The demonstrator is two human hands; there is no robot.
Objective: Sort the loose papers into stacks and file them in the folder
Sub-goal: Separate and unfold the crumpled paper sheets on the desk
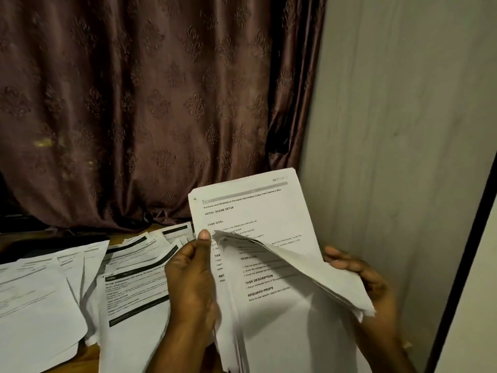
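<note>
Closest to the viewer, two hands hold a thick stack of printed papers [269, 305] upright. The left hand [192, 281] grips the stack's left edge, thumb pressed on the front sheet. The right hand [368, 286] curls behind a bundle of sheets folded over to the right. To the left, loose printed papers [80, 286] lie overlapping on a wooden desk [88, 358]. Behind hangs a brown patterned curtain [148, 103]; a pale wall [403, 117] stands at right.
</note>
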